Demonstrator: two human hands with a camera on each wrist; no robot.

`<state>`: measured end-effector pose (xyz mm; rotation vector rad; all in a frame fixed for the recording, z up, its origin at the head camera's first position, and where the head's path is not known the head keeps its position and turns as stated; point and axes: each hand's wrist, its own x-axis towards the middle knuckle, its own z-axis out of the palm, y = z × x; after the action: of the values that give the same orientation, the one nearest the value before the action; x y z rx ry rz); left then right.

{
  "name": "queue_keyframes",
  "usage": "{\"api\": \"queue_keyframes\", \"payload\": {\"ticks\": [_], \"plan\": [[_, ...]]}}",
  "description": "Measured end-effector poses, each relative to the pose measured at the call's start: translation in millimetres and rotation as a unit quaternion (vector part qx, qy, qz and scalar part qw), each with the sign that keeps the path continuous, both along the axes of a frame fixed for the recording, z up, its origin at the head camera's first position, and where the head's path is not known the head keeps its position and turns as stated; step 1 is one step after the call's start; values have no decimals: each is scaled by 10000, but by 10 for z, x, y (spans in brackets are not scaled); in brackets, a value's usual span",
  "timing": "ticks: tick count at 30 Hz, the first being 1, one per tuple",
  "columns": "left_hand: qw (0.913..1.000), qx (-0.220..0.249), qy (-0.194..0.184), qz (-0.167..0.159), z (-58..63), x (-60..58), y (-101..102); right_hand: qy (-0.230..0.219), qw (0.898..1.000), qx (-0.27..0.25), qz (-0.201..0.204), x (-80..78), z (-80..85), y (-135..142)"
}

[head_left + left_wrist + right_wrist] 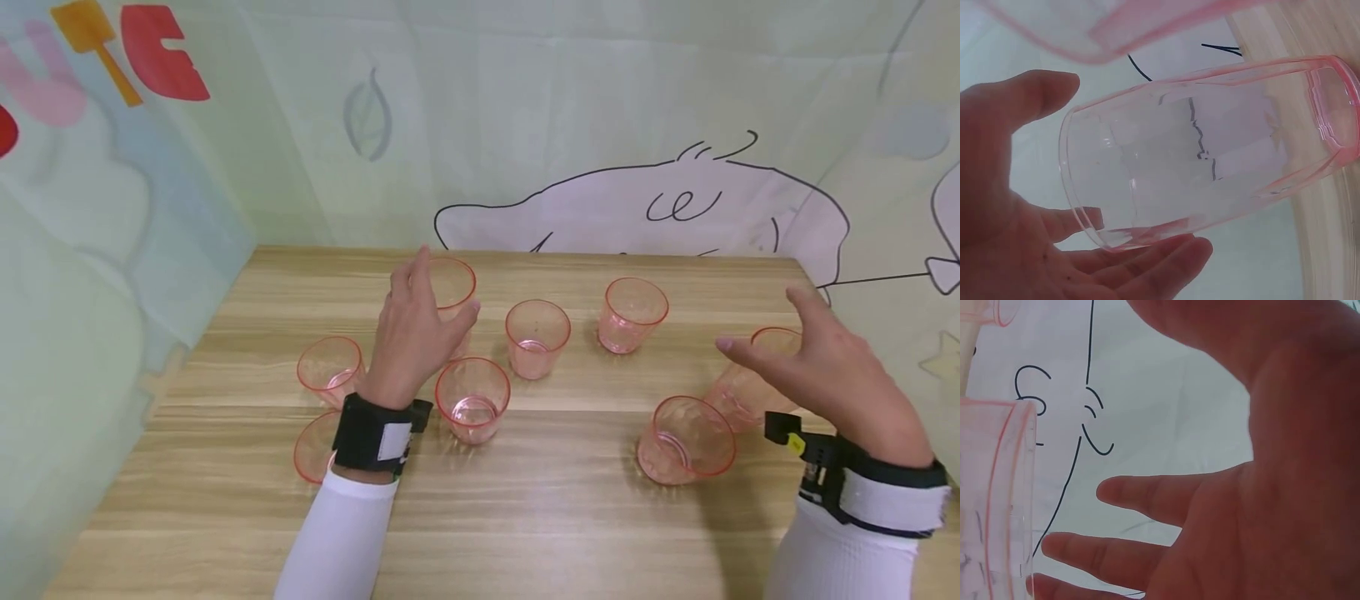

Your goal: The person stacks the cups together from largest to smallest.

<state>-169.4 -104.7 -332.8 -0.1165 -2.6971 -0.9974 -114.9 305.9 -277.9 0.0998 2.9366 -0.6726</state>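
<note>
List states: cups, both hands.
Left hand: thumb out, contact unclear.
Right hand: fingers spread, contact unclear.
Cup by left hand: upright, partly hidden.
Cup by right hand: upright, partly hidden.
Front right cup: upright, looks empty.
Rear centre-right cup: upright, looks empty.
Rear centre cup: upright, looks empty.
Front centre cup: upright, looks empty.
Rear left cup: upright, looks empty.
Front left cup: mouth up, base hidden.

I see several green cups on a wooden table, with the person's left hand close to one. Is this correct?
The colour is wrong: the head view shows several pink cups on a wooden table, with the left hand close to one.
</note>
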Motion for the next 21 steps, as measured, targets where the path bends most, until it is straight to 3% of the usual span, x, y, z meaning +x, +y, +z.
{"api": "queue_keyframes", "payload": {"ticks": [12, 21], "plan": [[9999, -55, 90, 117, -23, -16, -8, -222, 9997, 24, 52, -46, -36, 61], [9997, -135, 143, 123, -10, -12, -14, -53, 9997, 226, 40, -102, -142, 130]]}}
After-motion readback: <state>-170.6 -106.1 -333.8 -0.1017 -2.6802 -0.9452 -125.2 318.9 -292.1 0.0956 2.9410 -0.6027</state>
